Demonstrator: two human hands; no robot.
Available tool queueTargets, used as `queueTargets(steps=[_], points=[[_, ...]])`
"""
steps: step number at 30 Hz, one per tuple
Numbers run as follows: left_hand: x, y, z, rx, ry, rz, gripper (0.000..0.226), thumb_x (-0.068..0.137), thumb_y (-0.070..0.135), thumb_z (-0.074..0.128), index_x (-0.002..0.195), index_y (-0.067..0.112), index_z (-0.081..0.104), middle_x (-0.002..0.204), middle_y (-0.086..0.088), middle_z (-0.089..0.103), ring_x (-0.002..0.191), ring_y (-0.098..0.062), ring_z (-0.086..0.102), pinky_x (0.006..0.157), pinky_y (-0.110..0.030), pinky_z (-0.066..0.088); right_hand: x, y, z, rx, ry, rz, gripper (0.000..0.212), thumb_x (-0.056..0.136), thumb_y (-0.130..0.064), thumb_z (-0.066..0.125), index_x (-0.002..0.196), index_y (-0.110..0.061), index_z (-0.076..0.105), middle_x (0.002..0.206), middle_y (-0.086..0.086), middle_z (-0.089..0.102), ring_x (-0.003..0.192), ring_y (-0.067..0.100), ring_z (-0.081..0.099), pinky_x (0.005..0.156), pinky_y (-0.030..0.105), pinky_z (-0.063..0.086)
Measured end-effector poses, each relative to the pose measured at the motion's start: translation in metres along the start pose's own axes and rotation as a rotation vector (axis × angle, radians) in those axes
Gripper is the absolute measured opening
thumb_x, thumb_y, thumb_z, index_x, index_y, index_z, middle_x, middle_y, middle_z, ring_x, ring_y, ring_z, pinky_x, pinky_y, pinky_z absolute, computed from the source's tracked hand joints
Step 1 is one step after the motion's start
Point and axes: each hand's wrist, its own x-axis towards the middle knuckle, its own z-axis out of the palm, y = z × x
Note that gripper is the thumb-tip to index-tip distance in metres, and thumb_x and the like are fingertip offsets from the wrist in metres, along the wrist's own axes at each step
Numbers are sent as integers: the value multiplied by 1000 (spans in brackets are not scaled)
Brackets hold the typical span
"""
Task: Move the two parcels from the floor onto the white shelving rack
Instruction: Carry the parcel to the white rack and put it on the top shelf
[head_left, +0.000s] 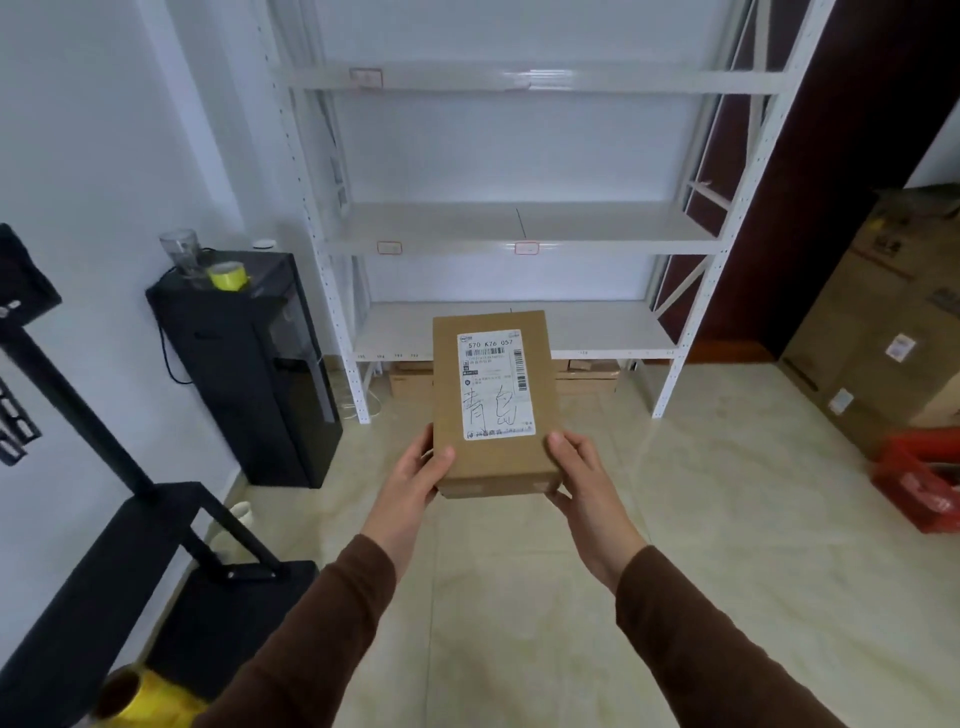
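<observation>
A small brown cardboard parcel (493, 457) with a white shipping label and handwritten characters is held flat in front of me, above the floor. My left hand (415, 467) grips its near left corner and my right hand (576, 473) grips its near right corner. The white shelving rack (519, 228) stands straight ahead against the wall, and its visible shelves carry nothing. I see no second parcel by itself on the floor.
A black water dispenser (260, 374) with a yellow tape roll (228, 275) stands left of the rack. Flat cardboard boxes (410, 379) lie under the bottom shelf. Big cartons (883, 322) and a red crate (919, 478) sit at right. A black stand (104, 545) occupies the left.
</observation>
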Motion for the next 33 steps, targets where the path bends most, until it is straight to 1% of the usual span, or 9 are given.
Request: queueTargets(steps=[3,7,9,12,18,22,26,28,33], points=[[60,13,-8,13,-26,10,48,99,31,56,146,31,48,126,16,71,112,0,66,94,-21,50,55,-13,14,-6,15,-23,68,79,-56,67,133,-16,55,124,-3,68,104,4,64,95,30,45],[143,23,-16,10,-23,5,52,97,34,57,149,32,46,129,15,70,121,-7,63,111,-35,44,137,-25,24,3,36,-42,52,93,-46,61,133,-14,55,117,-6,68,101,3,63,98,32,46],[186,28,-19,15,-23,10,50,98,33,57,147,30,49,127,14,71,121,-8,63,109,-32,45,182,-31,27,8,40,-51,48,96,-43,60,133,-13,55,117,-5,68,102,5,62,102,35,45],[253,39,-23,19,4,11,50,97,34,58,146,29,49,125,13,72,112,-5,67,98,-23,50,252,-41,34,35,28,-53,50,96,-43,61,135,-14,55,120,-5,68,104,5,62,104,35,45],[367,72,-40,-6,107,-3,45,97,32,59,141,29,49,119,13,67,110,-6,61,86,-20,48,379,-64,63,61,-17,-18,46,97,-41,61,134,-16,56,134,4,63,110,10,59,110,44,42],[432,81,-65,-8,173,-4,48,96,30,61,142,22,50,128,4,66,114,-12,63,96,-29,52,449,-69,88,62,-56,0,46,96,-43,61,134,-19,55,129,0,65,109,8,60,108,40,44],[500,95,-87,-19,189,9,32,96,28,62,128,27,55,126,3,65,110,-12,64,87,-25,51,521,-76,112,53,-64,-36,46,97,-41,60,138,-22,51,135,0,60,111,7,60,104,36,47],[537,105,-102,-18,190,38,31,96,28,63,126,26,56,125,3,66,111,-12,65,86,-23,50,557,-84,129,38,-72,-69,44,99,-40,58,138,-22,48,134,1,60,111,8,60,98,33,50],[623,152,-139,3,154,139,33,95,30,64,127,30,58,116,15,74,116,-9,66,98,-27,50,640,-122,179,15,-81,-176,42,97,-41,58,135,-25,51,130,-3,64,113,6,61,99,33,48]])
